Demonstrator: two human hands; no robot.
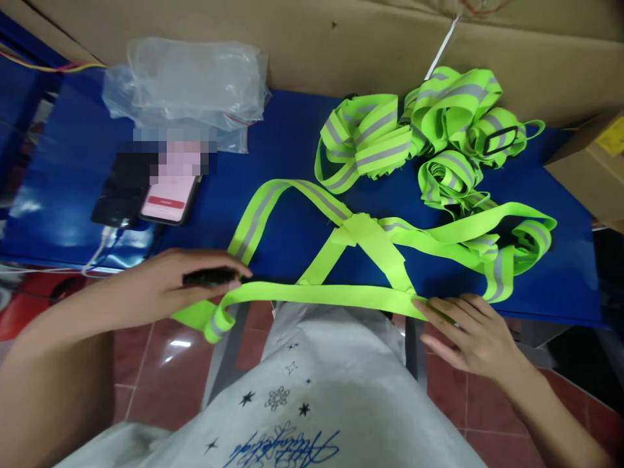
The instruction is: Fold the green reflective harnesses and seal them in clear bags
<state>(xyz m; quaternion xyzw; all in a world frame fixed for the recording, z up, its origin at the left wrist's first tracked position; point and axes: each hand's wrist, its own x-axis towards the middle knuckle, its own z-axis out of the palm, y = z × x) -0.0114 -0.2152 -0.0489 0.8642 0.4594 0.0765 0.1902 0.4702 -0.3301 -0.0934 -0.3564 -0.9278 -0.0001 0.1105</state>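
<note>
A fluorescent yellow-green reflective harness with grey stripes lies spread on the blue table, its straps crossing at a central patch. Its lower strap runs along the near edge between my hands. My left hand is closed around a small black object, its kind unclear, with the fingertips by the strap's left part. A loose strap end curls down below that hand. My right hand rests with its fingertips on the strap's right end, thumb apart from the fingers.
Several rolled reflective harnesses lie at the back right. Clear plastic bags lie at the back left, near a lit phone and a black device with a white cable. A cardboard box stands at right.
</note>
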